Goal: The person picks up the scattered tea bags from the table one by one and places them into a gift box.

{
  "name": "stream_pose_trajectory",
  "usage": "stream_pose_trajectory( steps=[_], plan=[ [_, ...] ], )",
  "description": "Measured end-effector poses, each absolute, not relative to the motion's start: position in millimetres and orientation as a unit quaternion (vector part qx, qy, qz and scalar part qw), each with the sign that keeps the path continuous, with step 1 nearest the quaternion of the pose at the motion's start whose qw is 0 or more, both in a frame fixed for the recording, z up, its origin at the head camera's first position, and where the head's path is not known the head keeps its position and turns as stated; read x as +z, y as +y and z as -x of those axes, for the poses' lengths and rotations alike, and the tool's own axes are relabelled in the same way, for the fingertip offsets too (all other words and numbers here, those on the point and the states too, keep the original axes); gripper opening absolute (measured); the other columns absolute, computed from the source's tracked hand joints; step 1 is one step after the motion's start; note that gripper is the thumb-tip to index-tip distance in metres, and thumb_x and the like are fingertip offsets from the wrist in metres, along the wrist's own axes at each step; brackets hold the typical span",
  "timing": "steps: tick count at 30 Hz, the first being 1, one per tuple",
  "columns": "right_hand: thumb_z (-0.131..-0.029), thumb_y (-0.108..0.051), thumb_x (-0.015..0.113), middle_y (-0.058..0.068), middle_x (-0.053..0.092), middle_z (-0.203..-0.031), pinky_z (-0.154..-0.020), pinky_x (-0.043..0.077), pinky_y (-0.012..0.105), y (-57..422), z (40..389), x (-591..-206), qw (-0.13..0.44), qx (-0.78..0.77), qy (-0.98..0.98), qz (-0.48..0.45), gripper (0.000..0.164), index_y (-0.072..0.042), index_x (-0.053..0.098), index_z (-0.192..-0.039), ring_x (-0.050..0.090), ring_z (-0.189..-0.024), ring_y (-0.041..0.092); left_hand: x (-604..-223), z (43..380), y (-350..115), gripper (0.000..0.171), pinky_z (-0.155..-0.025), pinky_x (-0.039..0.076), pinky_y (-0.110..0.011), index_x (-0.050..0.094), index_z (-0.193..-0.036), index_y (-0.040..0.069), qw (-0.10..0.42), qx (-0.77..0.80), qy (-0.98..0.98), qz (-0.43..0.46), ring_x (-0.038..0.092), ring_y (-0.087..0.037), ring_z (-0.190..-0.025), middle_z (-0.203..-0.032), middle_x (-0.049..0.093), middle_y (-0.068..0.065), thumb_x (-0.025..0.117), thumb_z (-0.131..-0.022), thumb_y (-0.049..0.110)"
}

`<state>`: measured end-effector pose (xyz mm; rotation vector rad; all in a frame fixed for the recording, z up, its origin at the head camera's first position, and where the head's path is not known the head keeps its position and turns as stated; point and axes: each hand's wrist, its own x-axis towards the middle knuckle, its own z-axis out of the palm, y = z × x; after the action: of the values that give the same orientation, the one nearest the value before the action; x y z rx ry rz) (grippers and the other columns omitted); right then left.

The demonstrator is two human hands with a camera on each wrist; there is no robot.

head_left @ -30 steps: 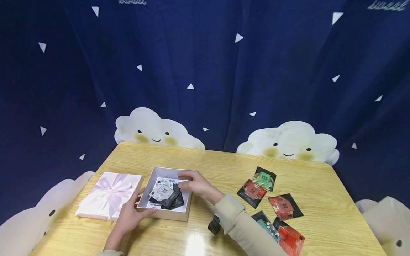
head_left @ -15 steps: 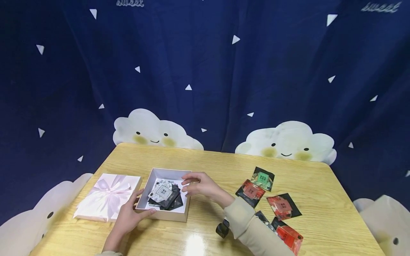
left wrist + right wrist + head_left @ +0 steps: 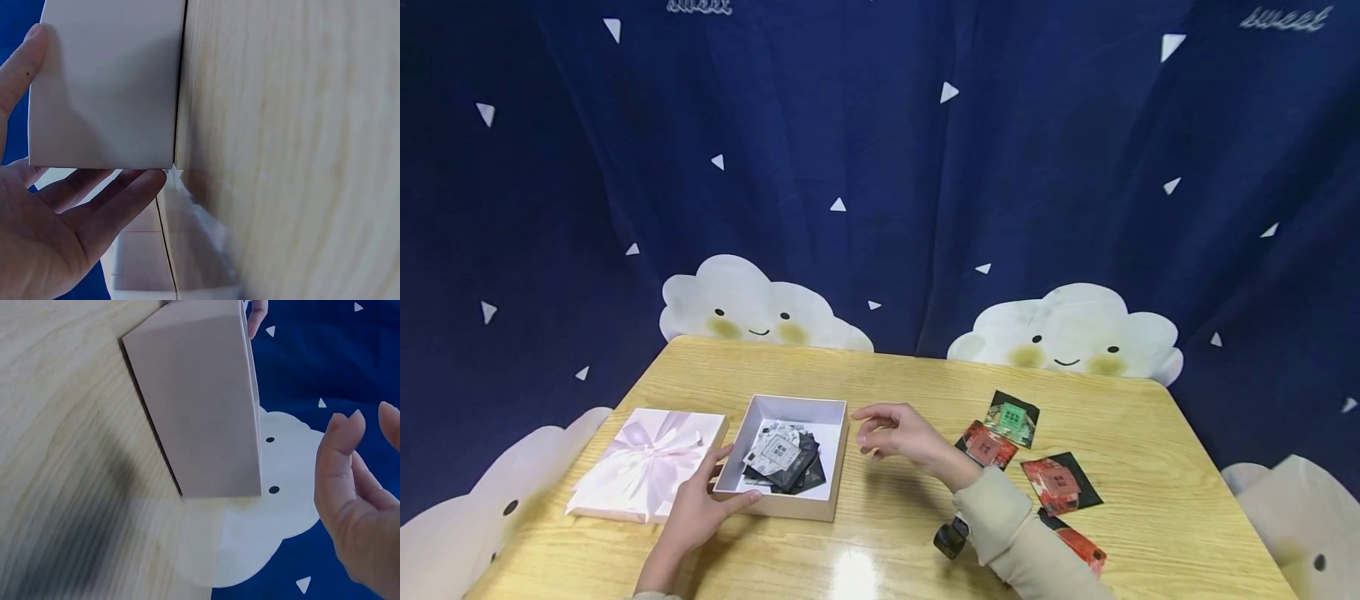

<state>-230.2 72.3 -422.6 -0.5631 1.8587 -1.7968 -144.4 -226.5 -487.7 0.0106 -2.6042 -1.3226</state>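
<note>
In the head view my left hand (image 3: pixel 694 510) holds the near left corner of a lidless, pale pink box (image 3: pixel 797 507). Its thumb lies at the front rim, and the left wrist view shows the other fingers (image 3: pixel 128 203) against the side wall. Several flat square packets (image 3: pixel 777 452), black with a white patterned one on top, lie overlapped inside the box. My right hand (image 3: pixel 902 433) hovers just right of the box, fingers loosely bent and holding nothing. The right wrist view shows this hand (image 3: pixel 356 494) apart from the box wall (image 3: pixel 200 406).
A pink lid (image 3: pixel 647 467) with a ribbon bow lies left of the box. To the right are a green packet (image 3: pixel 1012 418) and several red ones, including one red packet (image 3: pixel 1060 483); the right sleeve (image 3: pixel 1022 533) partly covers that group. A cloud-print curtain (image 3: pixel 917 167) hangs behind the wooden table (image 3: pixel 910 379).
My right hand has moved from over the box's right side out to the right, away from it. My left hand stays at the box corner. The packets inside look unchanged.
</note>
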Motion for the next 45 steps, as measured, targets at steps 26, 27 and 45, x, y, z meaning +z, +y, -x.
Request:
stream_pose_trajectory(
  steps=[26,27,45],
  plan=[
    [-0.084,-0.004,0.061,0.002,0.061,-0.084,-0.058,0.045,0.026,123.2,226.5,-393.4,0.201,-0.634,0.714,0.221,0.042,0.010,0.048,-0.121,0.055,-0.067,0.013,-485.6,143.3,-226.1,0.076,-0.073,0.047,-0.039,0.044,-0.127,0.000,0.107,-0.444,-0.889,-0.005,0.059,-0.035,-0.091,-0.106,0.059,-0.028,0.082,-0.065,0.021],
    [-0.084,-0.004,0.061,0.002,0.061,-0.084,-0.058,0.045,0.025,125.3,226.3,-392.5,0.200,-0.634,0.714,0.220,0.043,0.011,0.048,-0.122,0.055,-0.067,0.013,-485.1,143.1,-226.0,0.076,-0.073,0.047,-0.039,0.044,-0.127,-0.001,0.107,-0.443,-0.890,-0.005,0.059,-0.035,-0.091,-0.106,0.058,-0.028,0.082,-0.065,0.021],
    [-0.087,-0.011,0.060,0.004,0.055,-0.080,-0.039,0.029,0.022,175.1,221.4,-382.5,0.221,-0.616,0.728,0.207,0.042,0.003,0.047,-0.125,0.035,-0.043,0.009,-487.2,145.3,-226.2,0.077,-0.071,0.047,-0.035,0.044,-0.128,-0.001,0.106,-0.453,-0.885,-0.005,0.058,-0.035,-0.092,-0.107,0.058,-0.029,0.083,-0.064,0.019]
  ],
)
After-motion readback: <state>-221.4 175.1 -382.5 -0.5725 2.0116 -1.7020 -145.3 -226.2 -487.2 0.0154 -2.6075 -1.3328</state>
